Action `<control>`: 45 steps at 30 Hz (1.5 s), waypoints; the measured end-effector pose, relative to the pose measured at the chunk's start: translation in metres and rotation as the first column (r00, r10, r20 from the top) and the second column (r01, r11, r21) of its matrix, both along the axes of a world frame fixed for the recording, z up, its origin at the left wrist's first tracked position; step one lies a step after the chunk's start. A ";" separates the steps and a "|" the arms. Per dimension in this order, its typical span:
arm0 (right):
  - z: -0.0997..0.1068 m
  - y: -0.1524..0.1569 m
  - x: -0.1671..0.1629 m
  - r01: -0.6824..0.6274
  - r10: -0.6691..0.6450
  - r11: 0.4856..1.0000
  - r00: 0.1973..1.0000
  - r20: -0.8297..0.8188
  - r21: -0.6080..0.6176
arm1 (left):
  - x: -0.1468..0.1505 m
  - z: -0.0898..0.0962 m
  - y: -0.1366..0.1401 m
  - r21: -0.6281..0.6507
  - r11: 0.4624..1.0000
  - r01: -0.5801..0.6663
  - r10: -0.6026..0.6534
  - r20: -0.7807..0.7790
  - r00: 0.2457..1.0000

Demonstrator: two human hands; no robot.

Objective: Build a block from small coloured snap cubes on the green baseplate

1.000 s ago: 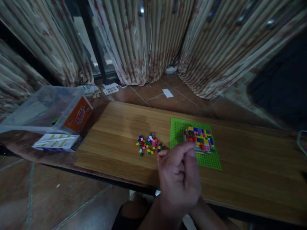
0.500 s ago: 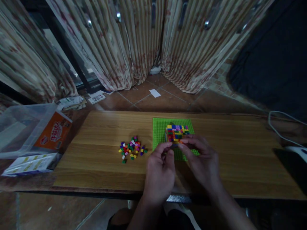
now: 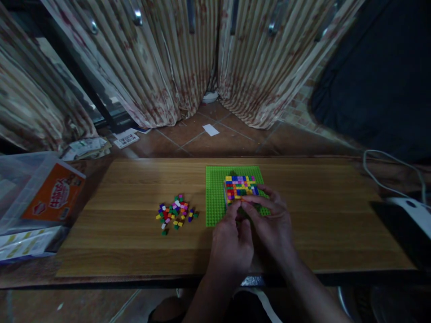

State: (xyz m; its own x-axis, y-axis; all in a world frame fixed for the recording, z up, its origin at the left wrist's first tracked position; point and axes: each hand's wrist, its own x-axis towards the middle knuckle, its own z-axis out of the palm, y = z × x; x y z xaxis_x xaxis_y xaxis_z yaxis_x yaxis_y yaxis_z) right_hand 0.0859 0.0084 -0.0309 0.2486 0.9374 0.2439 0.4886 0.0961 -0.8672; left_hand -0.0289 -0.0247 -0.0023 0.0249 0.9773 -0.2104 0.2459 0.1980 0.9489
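Observation:
A block structure of many small coloured bricks (image 3: 240, 185) stands on a green studded baseplate (image 3: 214, 193). My right hand (image 3: 274, 220) is at its near side, thumb and index finger pinched on a small orange brick (image 3: 243, 200) at the front top edge. Close beside it, my left hand (image 3: 232, 242) has its index fingertip against the same front edge, with the thumb and other fingers curled in. What the left fingers hold, if anything, is hidden. Left of the baseplate lies a loose pile of small coloured bricks (image 3: 175, 211).
The wooden table (image 3: 134, 251) carries the baseplate and the pile. A clear plastic bin (image 3: 27, 170) with an orange label and a box (image 3: 30, 242) stand at the left. At the right are a dark mat (image 3: 392, 229), a white device (image 3: 409, 211) and a cable (image 3: 387, 153).
The camera view has shifted, so the scene sits further left. My left hand has come closer to the right hand, its index fingertip now at the structure's front edge by the orange brick.

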 end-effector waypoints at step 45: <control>0.007 0.008 -0.006 0.085 -0.152 0.948 0.968 -0.200 -0.308 | 0.010 0.006 -0.005 0.079 0.997 0.021 -0.009 -0.150 0.989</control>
